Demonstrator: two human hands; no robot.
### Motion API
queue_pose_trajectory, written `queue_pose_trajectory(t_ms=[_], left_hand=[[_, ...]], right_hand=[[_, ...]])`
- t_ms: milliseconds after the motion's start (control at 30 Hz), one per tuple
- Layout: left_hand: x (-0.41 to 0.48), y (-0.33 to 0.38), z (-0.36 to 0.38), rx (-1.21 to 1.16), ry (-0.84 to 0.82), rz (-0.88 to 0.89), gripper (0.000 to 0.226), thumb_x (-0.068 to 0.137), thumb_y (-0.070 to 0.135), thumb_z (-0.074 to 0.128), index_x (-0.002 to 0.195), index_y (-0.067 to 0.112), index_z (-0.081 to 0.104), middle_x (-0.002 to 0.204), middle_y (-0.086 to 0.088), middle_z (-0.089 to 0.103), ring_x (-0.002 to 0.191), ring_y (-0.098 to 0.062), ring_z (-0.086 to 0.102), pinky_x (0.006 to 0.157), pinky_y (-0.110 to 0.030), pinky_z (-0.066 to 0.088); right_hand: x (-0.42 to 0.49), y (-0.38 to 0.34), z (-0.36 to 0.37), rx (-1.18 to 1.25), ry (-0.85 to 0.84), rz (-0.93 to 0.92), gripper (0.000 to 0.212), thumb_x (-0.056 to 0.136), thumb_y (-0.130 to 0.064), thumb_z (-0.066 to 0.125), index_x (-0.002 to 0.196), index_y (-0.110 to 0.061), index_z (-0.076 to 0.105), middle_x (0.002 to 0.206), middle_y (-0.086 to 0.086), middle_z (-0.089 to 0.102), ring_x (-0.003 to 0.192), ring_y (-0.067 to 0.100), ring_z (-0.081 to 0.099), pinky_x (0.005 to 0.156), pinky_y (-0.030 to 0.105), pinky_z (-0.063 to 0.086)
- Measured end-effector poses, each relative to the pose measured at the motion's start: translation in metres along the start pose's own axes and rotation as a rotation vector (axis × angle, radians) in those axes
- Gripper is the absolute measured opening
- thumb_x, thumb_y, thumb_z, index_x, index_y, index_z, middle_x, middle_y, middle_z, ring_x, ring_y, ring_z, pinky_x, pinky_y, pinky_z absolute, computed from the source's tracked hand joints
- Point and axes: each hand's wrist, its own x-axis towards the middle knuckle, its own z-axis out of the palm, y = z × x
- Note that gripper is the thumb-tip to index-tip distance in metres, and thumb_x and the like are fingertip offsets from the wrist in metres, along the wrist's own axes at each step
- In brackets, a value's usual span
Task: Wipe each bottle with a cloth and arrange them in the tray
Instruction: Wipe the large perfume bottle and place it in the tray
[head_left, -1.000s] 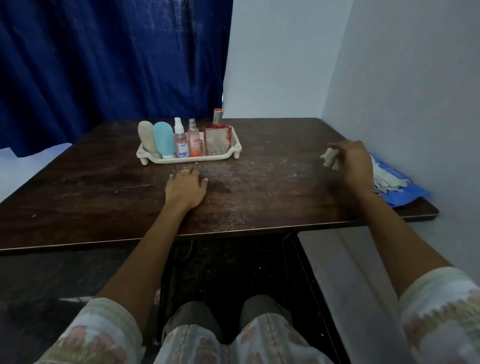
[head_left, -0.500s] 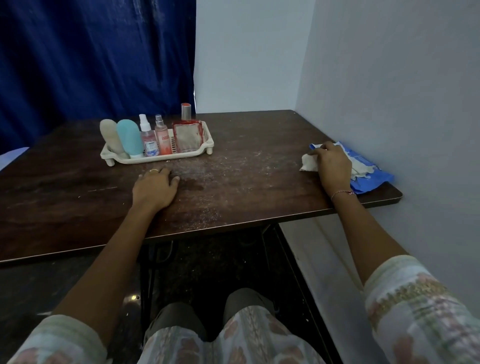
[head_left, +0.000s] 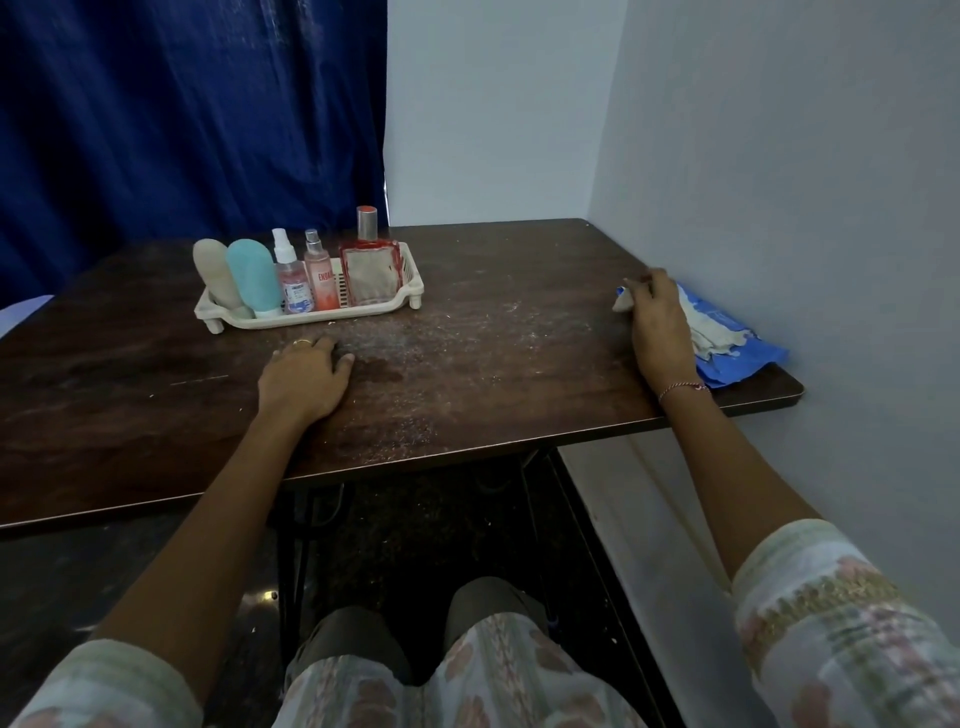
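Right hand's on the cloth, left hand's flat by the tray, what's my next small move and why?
Probably carry the cloth with the right hand toward the tray: all five bottles stand there, the left hand rests empty nearby, and the cloth lies off by the wall.

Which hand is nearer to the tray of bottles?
Left. The left hand rests flat on the table just in front of the tray; the right hand holds the cloth far off to the tray's right, by the wall.
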Motion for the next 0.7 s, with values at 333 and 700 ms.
queue_pose_trajectory(t_ms=[333,700], left_hand=[[-0.0013,0.0009,-0.0026,-0.005,-0.008,-0.009,0.049,0.098,0.041,0.037,0.137,0.012,0.044,0.134,-0.02,0.05,0.124,-0.036,0.046,0.105,-0.047,0.036],[-0.0054,0.004,-0.0067,-0.004,-0.004,0.0,0.047,0.099,0.038,0.037,0.137,0.012,0.044,0.137,-0.018,0.048,0.126,-0.035,0.044,0.105,-0.047,0.034]], right_hand=[[0.0011,-0.0008,0.0048,-0.028,-0.263,-0.003,0.031,0.097,-0.017,0.04,0.1,0.001,0.065,0.107,0.018,0.066,0.094,0.03,0.06,0.088,0.038,0.044],[0.0029,0.0007,0.0031,-0.05,-0.264,0.014,0.046,0.1,-0.024,0.038,0.142,-0.006,0.035,0.146,0.017,0.037,0.138,0.029,0.029,0.112,0.04,0.025]])
